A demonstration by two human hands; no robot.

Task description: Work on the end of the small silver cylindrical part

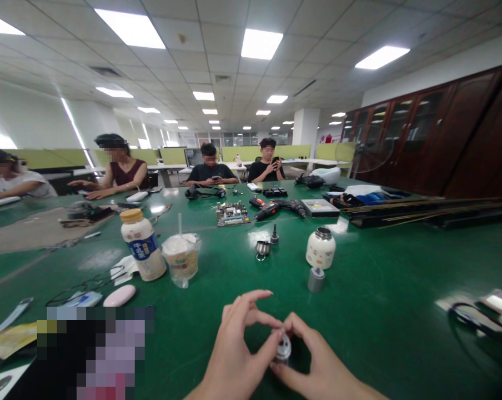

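My right hand (313, 361) has its thumb and fingers closed round a small round metal part (283, 347) low in the view. My left hand (242, 344) pinches the top of the same part with thumb and index finger, its other fingers raised. Ahead of my hands, a grey metal cylinder (316, 279) stands on the green table (226, 272), just in front of a cream bottle (321, 250) with an open-looking metal neck. A metal cup with a ring (262, 249) and a small dark pointed part (274, 235) lie further left.
At left are a milk-tea bottle (143, 247), a lidded cup with a straw (181, 258) and a pink oval case (119, 295). Further back lie a circuit board (232, 214), power drills (267, 210) and long thin rods (409, 206). Several people sit across the table.
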